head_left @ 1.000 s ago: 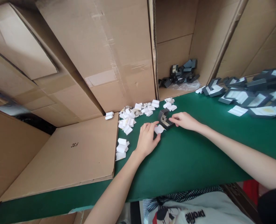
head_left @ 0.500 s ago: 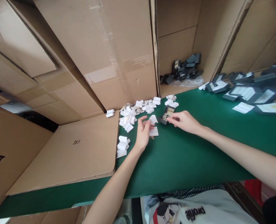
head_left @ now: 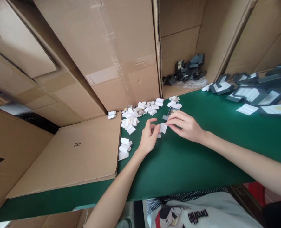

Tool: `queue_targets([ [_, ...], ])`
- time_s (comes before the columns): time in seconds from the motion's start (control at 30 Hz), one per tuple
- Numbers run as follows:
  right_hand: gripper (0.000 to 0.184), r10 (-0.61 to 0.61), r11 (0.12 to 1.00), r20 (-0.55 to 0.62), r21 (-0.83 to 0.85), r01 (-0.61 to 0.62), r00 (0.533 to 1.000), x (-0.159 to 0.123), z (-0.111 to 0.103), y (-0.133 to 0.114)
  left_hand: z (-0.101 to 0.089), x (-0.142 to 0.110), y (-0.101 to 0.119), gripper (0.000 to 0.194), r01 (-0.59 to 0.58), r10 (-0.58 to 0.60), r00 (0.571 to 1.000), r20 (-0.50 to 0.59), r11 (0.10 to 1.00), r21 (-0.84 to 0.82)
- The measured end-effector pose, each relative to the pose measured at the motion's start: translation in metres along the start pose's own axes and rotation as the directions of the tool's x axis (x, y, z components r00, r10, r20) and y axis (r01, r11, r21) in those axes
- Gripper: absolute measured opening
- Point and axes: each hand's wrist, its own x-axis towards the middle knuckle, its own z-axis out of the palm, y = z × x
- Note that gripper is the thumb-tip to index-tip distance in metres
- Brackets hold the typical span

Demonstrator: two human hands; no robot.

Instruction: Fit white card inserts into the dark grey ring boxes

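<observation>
A folded white paper piece (head_left: 163, 128) is pinched between my two hands. My left hand (head_left: 149, 136) grips its left side with thumb and fingers curled. On its right edge, the fingertips of my right hand (head_left: 186, 126) are closed. Just beyond my right fingers a small dark grey box (head_left: 172, 111) stands open on the green tabletop (head_left: 183, 171), partly hidden by that hand. Another white scrap shows under the left thumb, mostly covered.
Several folded white pieces (head_left: 131, 122) lie in a heap left of my hands, by a cardboard sheet (head_left: 66, 158). More dark boxes (head_left: 254, 90) with white inserts are at the right. A cardboard carton (head_left: 180, 19) at the back holds dark boxes (head_left: 192, 69).
My right hand has left the inside of the small dark box and come nearer, onto the white piece. My left hand has shifted slightly right with that piece.
</observation>
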Motion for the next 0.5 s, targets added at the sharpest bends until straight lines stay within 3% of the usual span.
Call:
queue_targets([
  [0.23,0.017,-0.158,0.976,0.082,-0.136,0.168,0.984,0.0022,-0.0006,-0.0043,0.0006,-0.0003,0.0003,0.04,0.015,-0.014,0.999,0.05,1.0,-0.022],
  [0.5,0.014,-0.181,0.974,0.196,-0.102,0.203,0.964,-0.0016,0.0002,-0.0023,0.0025,-0.0008,0.0026,0.04,0.097,-0.077,0.986,0.147,0.986,-0.133],
])
